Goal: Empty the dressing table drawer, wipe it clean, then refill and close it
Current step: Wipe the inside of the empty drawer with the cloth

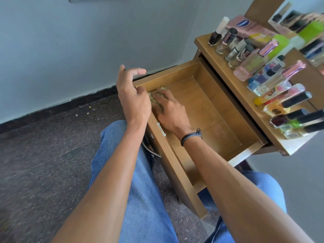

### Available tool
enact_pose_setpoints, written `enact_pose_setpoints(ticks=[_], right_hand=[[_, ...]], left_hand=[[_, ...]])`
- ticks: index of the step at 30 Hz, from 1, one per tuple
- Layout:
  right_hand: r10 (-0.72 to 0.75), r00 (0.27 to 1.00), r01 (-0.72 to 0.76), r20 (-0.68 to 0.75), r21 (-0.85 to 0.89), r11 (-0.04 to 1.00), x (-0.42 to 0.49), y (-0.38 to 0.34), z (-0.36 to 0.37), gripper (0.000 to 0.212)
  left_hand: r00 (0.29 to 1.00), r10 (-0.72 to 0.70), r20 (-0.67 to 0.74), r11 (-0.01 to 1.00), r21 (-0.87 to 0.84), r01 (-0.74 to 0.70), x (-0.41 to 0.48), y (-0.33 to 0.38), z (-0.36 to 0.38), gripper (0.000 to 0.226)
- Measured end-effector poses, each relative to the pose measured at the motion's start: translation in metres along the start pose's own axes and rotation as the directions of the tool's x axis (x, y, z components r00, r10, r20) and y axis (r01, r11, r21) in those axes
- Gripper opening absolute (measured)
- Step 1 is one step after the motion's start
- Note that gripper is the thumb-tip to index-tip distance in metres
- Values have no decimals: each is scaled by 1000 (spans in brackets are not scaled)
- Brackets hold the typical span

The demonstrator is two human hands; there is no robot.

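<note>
The drawer [177,71] of the dressing table [234,83] was pulled far out over my knees. Inside it there was only a small greenish cloth [152,98], down in the far corner on my left side, and the rest of the wooden bottom was bare. My right hand [169,110] was inside the drawer, lying flat on the cloth with its fingers spread and pressing down. That hand looked a bit blurry. My left hand [133,96] was over the same corner at the drawer's front edge, with loose, bent fingers and nothing in it. I could not tell if it touched the wood. On top of the table stood many little bottles [259,67] in rows, close together, some clear, some pink, some with black caps.
</note>
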State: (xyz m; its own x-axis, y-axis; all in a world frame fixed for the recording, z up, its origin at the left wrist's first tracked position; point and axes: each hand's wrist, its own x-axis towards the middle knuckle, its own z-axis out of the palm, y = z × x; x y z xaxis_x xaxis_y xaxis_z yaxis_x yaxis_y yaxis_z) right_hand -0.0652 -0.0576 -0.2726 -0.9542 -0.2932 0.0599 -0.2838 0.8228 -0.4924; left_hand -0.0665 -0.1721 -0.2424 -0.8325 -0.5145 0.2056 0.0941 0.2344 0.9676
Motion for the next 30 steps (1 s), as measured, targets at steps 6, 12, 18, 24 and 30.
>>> enact_pose_setpoints(ticks=[6,12,18,24,30], right_hand=[[-99,985,106,144,-41,994,0,12,-7,43],[119,991,-116,62,-49,992,17,57,-45,41],[288,956,-292,-56,-93,952,28,64,-41,46],[180,983,-181,-22,-48,982,13,22,-8,36],[-46,995,51,92,-50,997,6,4,9,41]], left_hand=[[1000,-7,20,1000,12,7,0,0,-2,59],[999,-17,34,1000,12,16,0,-1,-2,60],[999,-16,35,1000,-20,17,0,0,-2,60],[999,-40,16,993,-106,41,-1,-4,1,54],[999,-37,14,988,-151,38,-2,-8,0,33]])
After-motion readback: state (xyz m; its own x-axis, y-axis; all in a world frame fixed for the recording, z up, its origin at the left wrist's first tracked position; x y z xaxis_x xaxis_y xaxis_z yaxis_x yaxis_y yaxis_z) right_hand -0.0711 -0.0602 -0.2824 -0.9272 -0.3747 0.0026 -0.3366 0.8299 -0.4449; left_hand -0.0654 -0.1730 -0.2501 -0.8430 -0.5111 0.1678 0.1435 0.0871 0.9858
